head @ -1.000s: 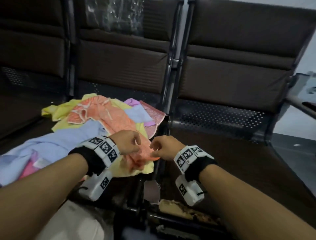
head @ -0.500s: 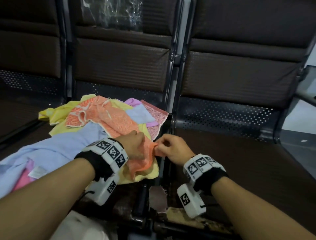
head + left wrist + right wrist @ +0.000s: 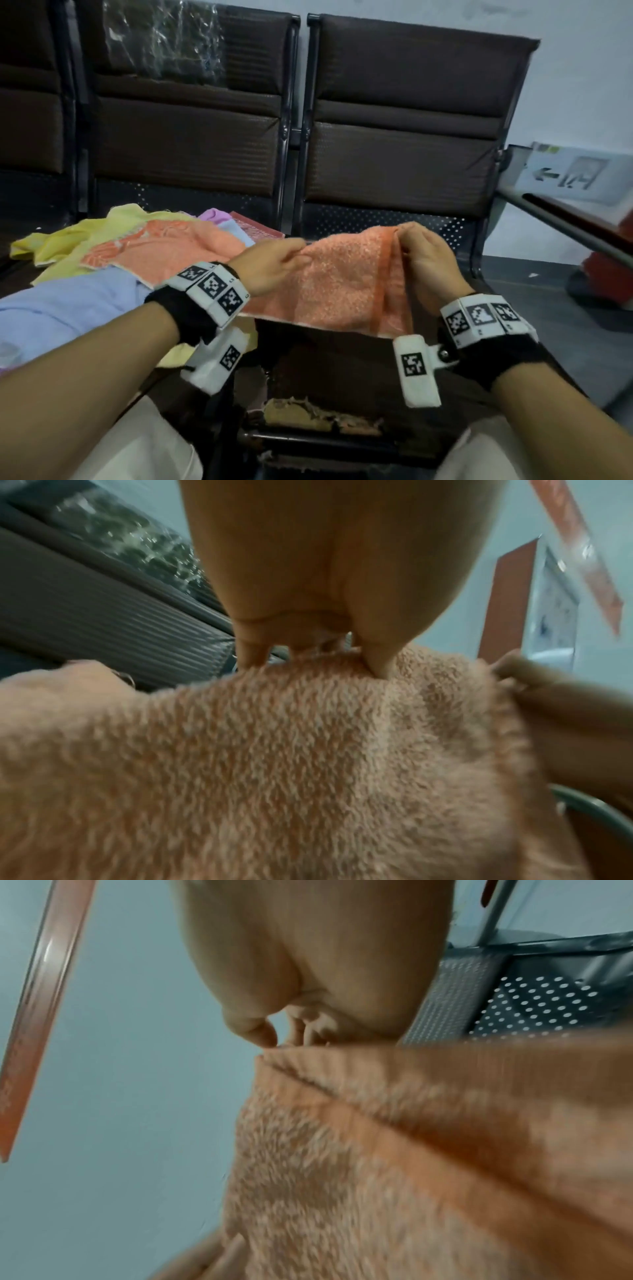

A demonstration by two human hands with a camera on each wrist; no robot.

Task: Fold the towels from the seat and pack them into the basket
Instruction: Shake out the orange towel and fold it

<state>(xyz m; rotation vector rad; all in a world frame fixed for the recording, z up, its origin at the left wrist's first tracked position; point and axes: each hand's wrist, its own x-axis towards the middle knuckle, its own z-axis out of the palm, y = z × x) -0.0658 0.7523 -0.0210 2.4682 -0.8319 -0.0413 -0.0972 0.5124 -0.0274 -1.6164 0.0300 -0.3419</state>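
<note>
An orange towel (image 3: 342, 284) hangs stretched between both hands above the right seat, its far end still trailing onto the pile. My left hand (image 3: 274, 263) pinches its upper edge at the left; in the left wrist view the fingers (image 3: 377, 666) dig into the orange towel (image 3: 274, 750). My right hand (image 3: 421, 257) pinches the towel's right corner, seen close in the right wrist view as fingertips (image 3: 267, 1037) on the hemmed edge of the orange towel (image 3: 377, 1150). A pile of yellow, blue, pink and purple towels (image 3: 85, 274) lies on the left seat. No basket shows.
Dark brown padded seats with metal frames form a row; the right seat (image 3: 376, 359) has torn padding (image 3: 308, 414) at its front edge. A chrome armrest (image 3: 565, 226) runs at the right. Crinkled plastic wrap (image 3: 164, 41) covers a backrest. My knees sit low in front.
Both hands lifted the orange towel off the pile and moved apart and to the right, spreading it over the right seat. The head view tilted upward.
</note>
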